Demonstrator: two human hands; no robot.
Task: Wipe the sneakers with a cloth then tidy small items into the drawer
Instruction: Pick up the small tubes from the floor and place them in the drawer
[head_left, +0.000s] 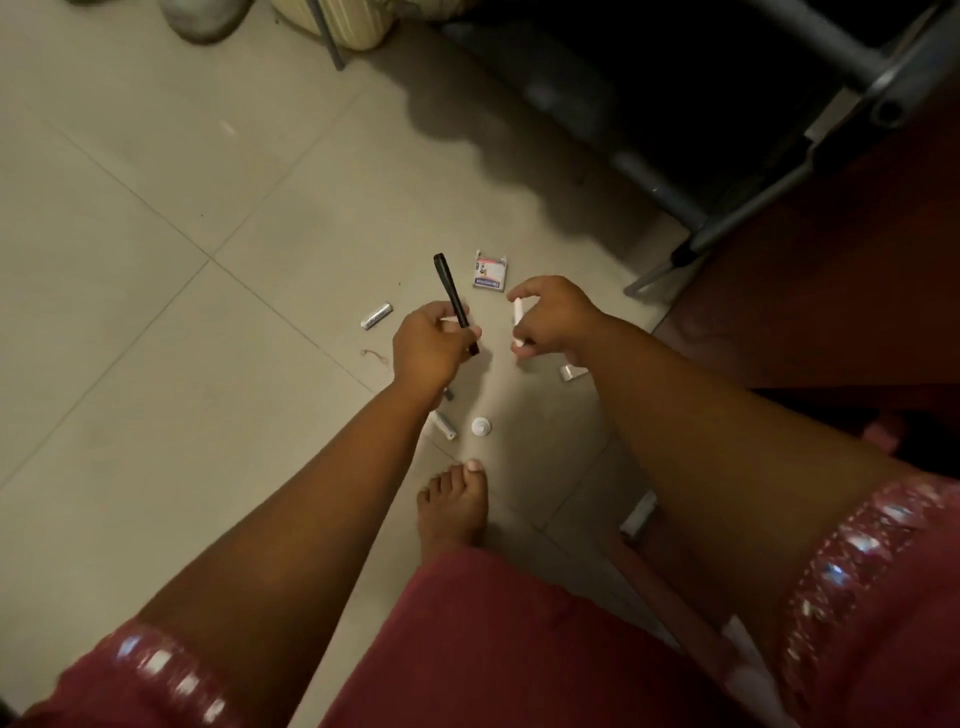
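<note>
Left hand (428, 343): clenched around a black pen-like stick (455, 304), held over the floor, long end pointing up and away, short end poking out below the fist; something white also tucked in the grip, too hidden to name.
Right hand (553, 317): fingers curled around a small white tube (518, 325), held roughly upright, just right of the left hand, the two apart.
Floor (156, 312): pale tiles with thin grout lines, dim light, shadow at the top right.
Small box (490, 270): lying flat on the tile just beyond both hands, printed face up, lettering too blurred to read.
Silver cylinder (376, 317): lying on the tile just left of the left hand, tilted.
Round white cap (481, 426): on the tile between the forearms, near the toes.
Short white piece (442, 426): beside the cap, partly under the left forearm.
Another white piece (570, 372): partly hidden by the right forearm.
Bare foot (453, 501): flat on the tile, toes pointing at the cap.
Sneaker (205, 18): pale, at the top edge, well apart from the hands, mostly cut off.
Metal frame (727, 218): grey tubing at the upper right.
Drawer: none told apart in this view.
</note>
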